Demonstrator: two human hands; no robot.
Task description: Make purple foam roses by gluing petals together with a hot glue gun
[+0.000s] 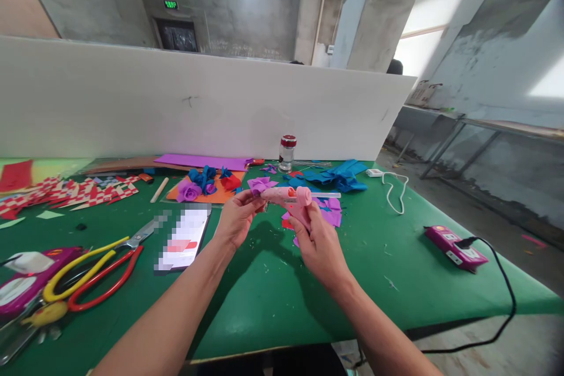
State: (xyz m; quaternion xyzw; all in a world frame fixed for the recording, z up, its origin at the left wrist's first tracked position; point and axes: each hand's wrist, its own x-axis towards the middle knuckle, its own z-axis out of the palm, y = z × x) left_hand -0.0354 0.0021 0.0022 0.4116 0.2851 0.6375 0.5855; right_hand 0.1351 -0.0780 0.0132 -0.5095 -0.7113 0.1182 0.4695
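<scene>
Near the middle of the view, my left hand (240,217) is closed on a purple paper flower (261,185), pinching it from below. My right hand (318,241) is wrapped round the handle of a pink glue gun (296,200), with a clear glue stick (326,195) sticking out of its back. The gun's nozzle points left and meets the flower's base; whether it touches is hidden by my fingers. Purple paper pieces (331,211) lie behind my right hand.
Paper roses (188,190) lie on an orange sheet, blue paper (341,176) and a red-lidded jar (286,154) behind. Scissors (136,239) and a phone (185,238) are at left. A magenta power strip (456,247) with a black cable sits right on the green table (264,311).
</scene>
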